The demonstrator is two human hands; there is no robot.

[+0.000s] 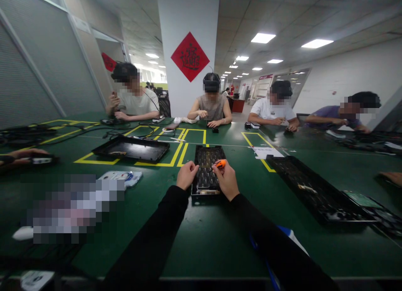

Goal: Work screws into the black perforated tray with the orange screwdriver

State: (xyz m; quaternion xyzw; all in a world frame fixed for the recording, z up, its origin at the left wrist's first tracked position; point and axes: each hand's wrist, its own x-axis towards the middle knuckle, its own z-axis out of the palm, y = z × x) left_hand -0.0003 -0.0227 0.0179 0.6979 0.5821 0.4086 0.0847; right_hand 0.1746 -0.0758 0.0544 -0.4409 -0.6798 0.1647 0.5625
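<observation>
In front of me on the green table lies a narrow black plastic tray (209, 163) with rows of small pale marks or parts inside. A pale, tube-like piece (207, 192) rests along its near end. My left hand (187, 175) is closed, fingers curled at the tray's left edge and seeming to grip it. Held in my closed right hand (228, 182) is a small tool with an orange handle (221, 163). This hand is over the tray's right side, and the tool's tip is too small to make out.
A wide black tray (132, 148) lies left of centre, and a long black tray (307, 186) at right. A clear plastic packet (125, 178) is at left, a green circuit board (362, 199) at far right. Several people sit opposite; another person's hand (28, 155) reaches in from the left.
</observation>
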